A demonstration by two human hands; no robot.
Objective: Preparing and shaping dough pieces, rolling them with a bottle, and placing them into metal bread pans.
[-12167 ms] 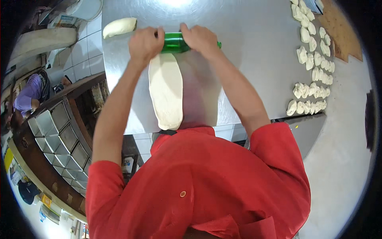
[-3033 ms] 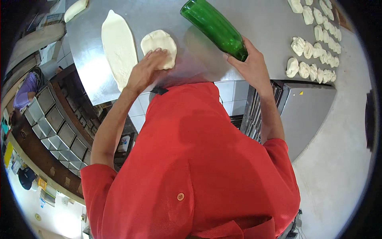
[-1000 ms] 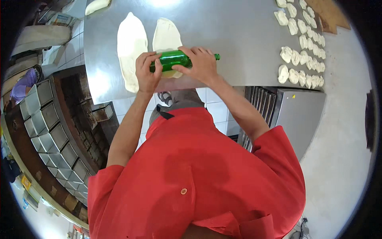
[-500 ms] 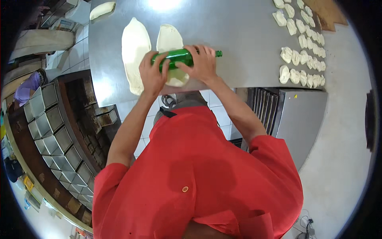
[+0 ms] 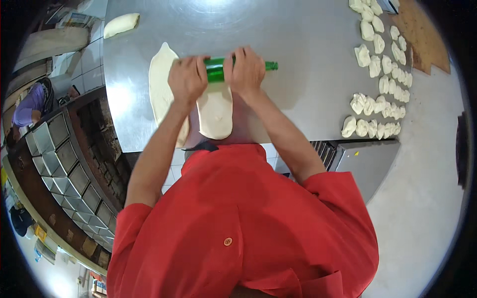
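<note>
A green glass bottle [image 5: 215,70] lies sideways across the far end of a flattened strip of dough [image 5: 215,115]. My left hand [image 5: 188,78] is closed over the bottle's base end, and my right hand [image 5: 245,70] wraps its other end, with the neck poking out to the right. The near part of the strip reaches toward the table's front edge. To its left lies a longer dough sheet [image 5: 161,84], partly covered by my left hand and forearm. A rolled dough piece [image 5: 121,25] rests at the table's far left corner.
Rows of shaped dough pieces [image 5: 366,102] line the right side of the metal table [image 5: 308,64]. A brown board [image 5: 420,37] lies beyond them. Metal baking tins [image 5: 69,171] are stacked at left, near a person in purple [image 5: 31,107]. A metal cabinet [image 5: 365,161] stands below the right edge.
My hands have pushed the bottle toward the far end of the strip, baring its near part. The whole view has shifted, with the table's front edge now nearer my body.
</note>
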